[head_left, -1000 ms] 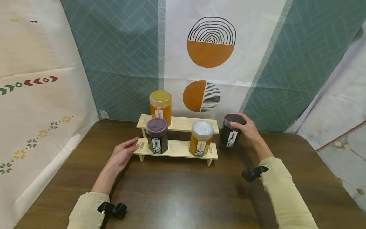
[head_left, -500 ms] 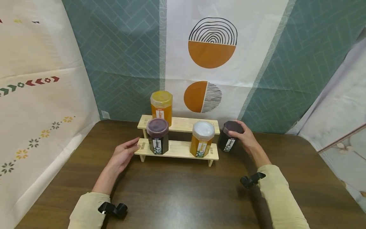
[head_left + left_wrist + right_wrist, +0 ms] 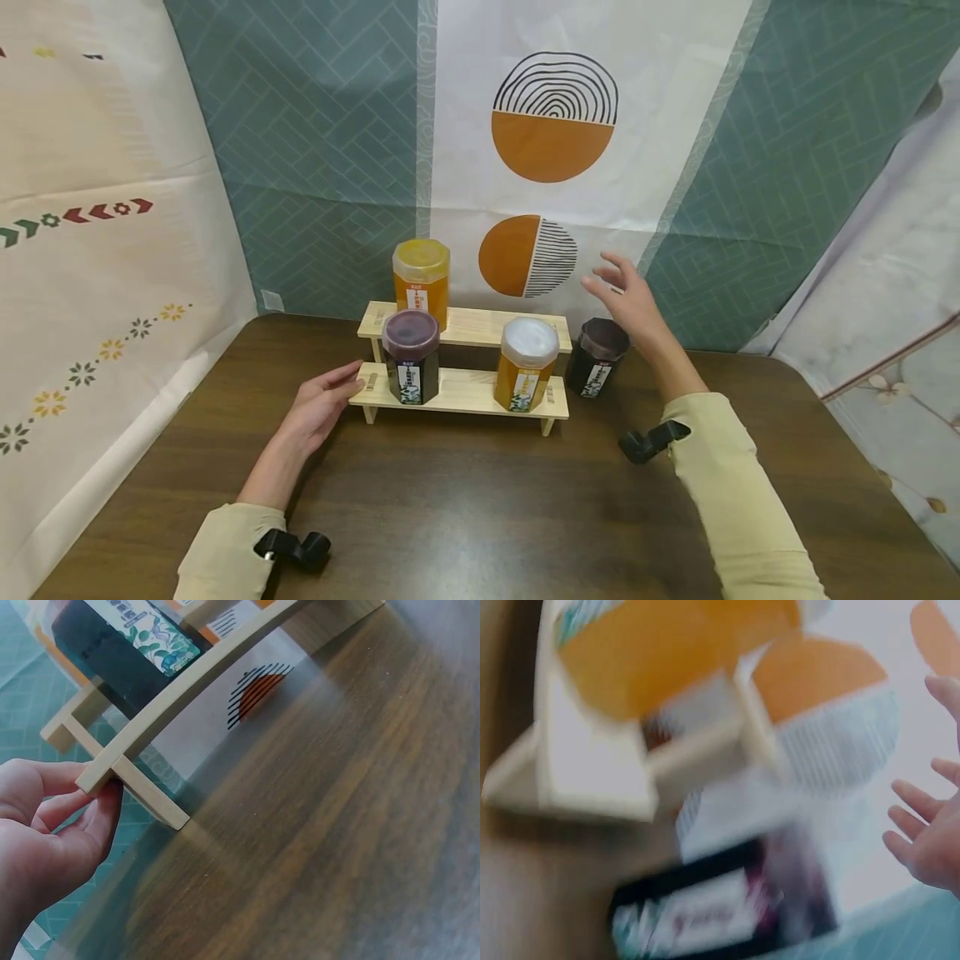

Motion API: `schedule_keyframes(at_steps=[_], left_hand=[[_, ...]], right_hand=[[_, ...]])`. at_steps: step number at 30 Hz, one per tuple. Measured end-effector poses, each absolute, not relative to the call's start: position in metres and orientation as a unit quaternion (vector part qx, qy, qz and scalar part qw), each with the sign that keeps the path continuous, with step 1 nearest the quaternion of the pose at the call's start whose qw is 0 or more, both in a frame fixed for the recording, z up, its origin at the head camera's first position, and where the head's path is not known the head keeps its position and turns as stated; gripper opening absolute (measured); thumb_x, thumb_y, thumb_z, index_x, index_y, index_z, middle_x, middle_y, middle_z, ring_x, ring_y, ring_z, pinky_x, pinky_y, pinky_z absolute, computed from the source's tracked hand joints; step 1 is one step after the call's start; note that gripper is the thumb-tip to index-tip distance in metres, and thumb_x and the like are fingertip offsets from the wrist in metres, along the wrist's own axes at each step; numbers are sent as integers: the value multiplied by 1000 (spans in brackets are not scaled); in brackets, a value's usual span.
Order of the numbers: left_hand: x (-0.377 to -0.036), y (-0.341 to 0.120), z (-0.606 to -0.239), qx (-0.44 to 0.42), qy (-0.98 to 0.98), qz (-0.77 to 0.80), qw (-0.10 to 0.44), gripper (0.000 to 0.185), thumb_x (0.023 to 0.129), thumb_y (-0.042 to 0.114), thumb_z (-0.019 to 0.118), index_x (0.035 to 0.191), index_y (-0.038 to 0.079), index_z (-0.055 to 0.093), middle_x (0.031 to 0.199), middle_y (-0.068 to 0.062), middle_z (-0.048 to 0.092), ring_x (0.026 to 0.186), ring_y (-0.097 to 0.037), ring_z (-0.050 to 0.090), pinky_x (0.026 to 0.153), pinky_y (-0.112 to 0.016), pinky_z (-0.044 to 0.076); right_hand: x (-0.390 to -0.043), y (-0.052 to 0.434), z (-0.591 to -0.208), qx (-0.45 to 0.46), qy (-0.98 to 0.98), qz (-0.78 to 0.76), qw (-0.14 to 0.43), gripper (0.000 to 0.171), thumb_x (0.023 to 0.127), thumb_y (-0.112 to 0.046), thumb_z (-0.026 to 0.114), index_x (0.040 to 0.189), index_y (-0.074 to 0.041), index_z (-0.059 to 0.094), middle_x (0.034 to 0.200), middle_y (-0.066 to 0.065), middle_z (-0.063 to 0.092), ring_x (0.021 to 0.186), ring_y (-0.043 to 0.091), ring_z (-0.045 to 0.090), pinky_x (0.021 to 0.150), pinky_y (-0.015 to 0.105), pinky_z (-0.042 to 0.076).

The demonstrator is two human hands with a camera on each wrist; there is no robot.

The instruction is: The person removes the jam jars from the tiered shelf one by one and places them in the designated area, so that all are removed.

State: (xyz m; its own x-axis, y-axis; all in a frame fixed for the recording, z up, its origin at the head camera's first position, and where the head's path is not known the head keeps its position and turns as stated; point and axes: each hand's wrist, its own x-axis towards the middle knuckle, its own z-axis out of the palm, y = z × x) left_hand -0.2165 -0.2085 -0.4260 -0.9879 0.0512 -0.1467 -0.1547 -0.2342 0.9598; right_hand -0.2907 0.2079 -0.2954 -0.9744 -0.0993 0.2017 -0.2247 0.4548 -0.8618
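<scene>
Left hand (image 3: 45, 825) at 8 o'clock, fingers lightly curled, fingertips (image 3: 105, 796) touching end corner of pale wooden rack (image 3: 142, 791). Rack's lower shelf runs as slat from hand up toward 1 o'clock; short leg drops to dark wooden table (image 3: 337, 825). Dark jar (image 3: 120, 656) with leafy label stands on shelf at 11 o'clock. Table fills 3 to 6 o'clock. Teal patterned backdrop (image 3: 30, 697) at 9 o'clock.

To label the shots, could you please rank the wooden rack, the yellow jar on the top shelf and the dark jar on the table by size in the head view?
1. Wooden rack
2. Yellow jar and dark jar: alike in size, unranked
</scene>
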Motion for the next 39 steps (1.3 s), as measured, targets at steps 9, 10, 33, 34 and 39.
schedule_keyframes(at_steps=[9,10,33,34,39], left_hand=[[-215,-211,-427,-54,623,778,68,53,89,3,54,138,-3,32,139,-18,30,108,-10,44,84,-16,41],[-215,-211,-427,-53,623,777,68,54,89,3,54,138,-4,31,139,-19,29,108,-10,45,85,-17,41],[-217,-209,-427,-39,620,782,62,52,89,0,54,136,-6,33,138,-21,31,114,-16,41,88,-18,40],[-217,-209,-427,-39,618,783,62,52,89,0,54,136,-6,33,138,-21,32,114,-15,41,88,-18,40],[-217,-210,-426,-45,618,782,65,52,89,0,54,136,-5,33,138,-21,32,114,-15,42,87,-17,40]], right_hand=[[-288,124,-254,154,-795,587,13,67,84,-35,63,140,-14,31,134,12,41,122,23,36,101,47,25],[-288,116,-254,157,-792,590,1,68,84,-35,64,139,-15,31,134,11,41,122,23,36,100,47,25],[-295,2,-271,121,-765,629,-64,74,69,-24,79,130,-10,39,110,4,52,99,19,49,88,31,39],[-295,1,-271,118,-768,626,-60,74,68,-24,79,129,-10,39,110,4,52,99,19,49,88,31,40],[-296,1,-272,119,-771,624,-39,71,67,-23,80,126,-10,43,107,4,54,96,19,50,84,30,42]])
